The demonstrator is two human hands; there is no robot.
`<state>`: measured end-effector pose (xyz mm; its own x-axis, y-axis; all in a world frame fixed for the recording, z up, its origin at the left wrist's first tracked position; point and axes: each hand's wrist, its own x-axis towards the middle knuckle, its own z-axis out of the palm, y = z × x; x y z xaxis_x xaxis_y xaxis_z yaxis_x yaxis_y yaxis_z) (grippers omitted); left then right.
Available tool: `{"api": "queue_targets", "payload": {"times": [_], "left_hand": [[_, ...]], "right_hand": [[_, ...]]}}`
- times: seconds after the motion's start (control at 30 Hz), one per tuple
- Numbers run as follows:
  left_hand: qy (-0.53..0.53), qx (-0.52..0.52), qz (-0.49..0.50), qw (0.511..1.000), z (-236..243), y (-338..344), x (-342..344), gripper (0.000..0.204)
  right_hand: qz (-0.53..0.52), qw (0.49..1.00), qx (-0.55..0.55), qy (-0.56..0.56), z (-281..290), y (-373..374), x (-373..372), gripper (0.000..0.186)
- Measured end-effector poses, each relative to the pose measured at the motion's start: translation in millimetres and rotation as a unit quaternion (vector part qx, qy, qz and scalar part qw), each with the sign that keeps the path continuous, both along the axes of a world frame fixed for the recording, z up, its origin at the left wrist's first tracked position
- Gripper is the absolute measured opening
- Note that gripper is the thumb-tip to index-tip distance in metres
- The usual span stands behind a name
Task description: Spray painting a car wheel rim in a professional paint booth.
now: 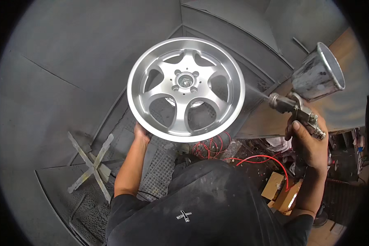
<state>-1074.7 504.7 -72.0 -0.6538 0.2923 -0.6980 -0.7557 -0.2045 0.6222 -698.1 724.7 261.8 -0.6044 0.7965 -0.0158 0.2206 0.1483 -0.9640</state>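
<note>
A silver alloy wheel (pixel 180 110) with broad spokes faces up in front of me. My left hand (pixel 141 133) grips its near left edge from below, the fingers mostly hidden behind the rim. To the right of the wheel, my right hand (pixel 309 137) is wrapped round a metal spray gun (pixel 291 105). The gun's nozzle points left at the wheel, a short gap away, and a faint mist (pixel 256 92) leaves it. On top of the gun sits a paint-streaked cup (pixel 315 78), tilted, its mouth toward the right.
Grey, paint-dusted walls (pixel 82 53) stand at the left and back. A cross-shaped stand (pixel 93 166) is at the lower left. A red hose (pixel 266 156) loops below the wheel and toward my right arm. Cardboard boxes (pixel 273 185) and clutter lie lower right, beneath a brown panel (pixel 258 119).
</note>
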Motion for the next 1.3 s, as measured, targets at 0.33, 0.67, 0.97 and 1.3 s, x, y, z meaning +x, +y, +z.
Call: {"api": "queue_targets", "payload": {"times": [0.33,0.67,0.97,1.3], "left_hand": [[-0.061,0.028,-0.133,0.989,-35,-31,36,0.037],[-0.06,-0.127,-0.408,0.902,-96,-61,85,0.031],[0.269,-0.257,-0.489,0.789,-123,-91,0,0.03],[0.317,-0.361,-0.529,0.699,-128,-88,56,0.037]], "right_hand": [[0.131,0.972,-0.178,-0.08,18,-30,-18,0.058],[0.03,0.985,0.054,-0.163,3,59,-50,0.04],[0.099,0.99,0.101,-0.01,10,29,-130,0.042],[0.338,0.928,-0.155,-0.01,-14,5,-111,0.05]]}}
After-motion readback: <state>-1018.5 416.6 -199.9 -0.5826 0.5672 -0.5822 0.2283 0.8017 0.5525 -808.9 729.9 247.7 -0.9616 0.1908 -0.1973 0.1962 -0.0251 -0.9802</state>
